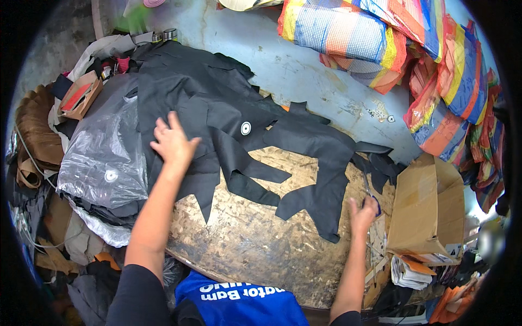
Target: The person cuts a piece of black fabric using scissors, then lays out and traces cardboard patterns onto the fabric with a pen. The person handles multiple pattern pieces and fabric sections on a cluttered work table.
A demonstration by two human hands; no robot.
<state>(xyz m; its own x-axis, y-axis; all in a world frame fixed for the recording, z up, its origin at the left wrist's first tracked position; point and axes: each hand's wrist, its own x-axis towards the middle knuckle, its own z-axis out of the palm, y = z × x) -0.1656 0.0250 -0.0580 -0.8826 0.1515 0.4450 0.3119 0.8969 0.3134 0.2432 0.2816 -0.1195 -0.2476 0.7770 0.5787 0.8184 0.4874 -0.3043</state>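
Large black sheets of leather-like material [310, 138], cut into irregular outlines with strips and points, spread across a worn wooden table [234, 239]. My left hand [175, 144] is over the pile at the left, its fingers spread; whether it presses on the material I cannot tell. A white round disc with a dark centre [246, 128] lies on the black sheets. At the table's right side my right hand [362, 217] is closed around the dark handles of a pair of scissors [367, 186], whose blades point away from me, close to the black material's right edge.
A clear plastic bag [103, 152] covers dark material at the left, below a small open box [81, 95]. An open cardboard box [416, 206] stands at the right, with folded papers [411, 273] below it. Striped woven bundles [340, 32] line the upper right by a pale blue wall [234, 41].
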